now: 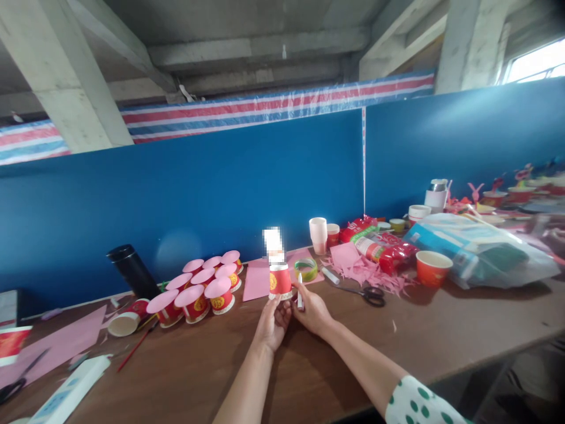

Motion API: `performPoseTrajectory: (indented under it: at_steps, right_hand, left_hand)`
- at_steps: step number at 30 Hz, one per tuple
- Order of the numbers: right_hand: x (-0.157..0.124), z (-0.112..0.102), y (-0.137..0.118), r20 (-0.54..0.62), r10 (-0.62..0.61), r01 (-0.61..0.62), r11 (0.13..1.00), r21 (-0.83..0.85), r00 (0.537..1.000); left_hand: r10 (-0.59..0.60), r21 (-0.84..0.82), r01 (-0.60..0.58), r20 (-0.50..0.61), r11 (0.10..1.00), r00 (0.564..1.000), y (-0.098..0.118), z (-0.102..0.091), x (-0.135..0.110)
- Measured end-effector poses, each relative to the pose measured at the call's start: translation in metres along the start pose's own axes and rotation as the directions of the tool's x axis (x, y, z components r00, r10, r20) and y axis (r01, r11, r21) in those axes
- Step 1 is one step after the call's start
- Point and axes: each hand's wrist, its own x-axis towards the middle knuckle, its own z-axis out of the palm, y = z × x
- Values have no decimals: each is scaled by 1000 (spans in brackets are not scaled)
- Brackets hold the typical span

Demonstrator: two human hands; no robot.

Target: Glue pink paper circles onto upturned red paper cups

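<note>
A red paper cup point(279, 281) with a gold emblem and a white rim stands in front of me, its wide end down. My left hand point(272, 324) grips it at its lower edge, with thumb and curled fingers. In my right hand point(312, 309) is a slim white pen-like stick point(301, 292), held upright beside the cup; its exact kind is unclear. Some right fingers also seem to touch the cup. Pixelation hides what lies just above the cup. Behind the right hand a roll of green tape point(305, 270) rests on pink paper point(256, 280).
Red cups topped with pink discs point(193, 296) cluster at left, near a black bottle point(132, 271) and a tipped cup point(128, 318). At right lie scissors point(373, 296), pink paper scraps point(375, 277), an orange cup point(434, 268) and a plastic bag point(481, 250). A blue partition point(265, 176) stands behind.
</note>
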Motion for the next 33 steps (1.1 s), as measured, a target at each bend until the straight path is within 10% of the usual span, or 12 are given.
performPoseTrajectory:
  at_steps: [33]
  right_hand:
    - [-1, 1, 0, 15, 5, -5, 1000, 5, 1000]
  left_hand:
    - [-22, -32, 22, -9, 999, 1000, 0, -1, 2]
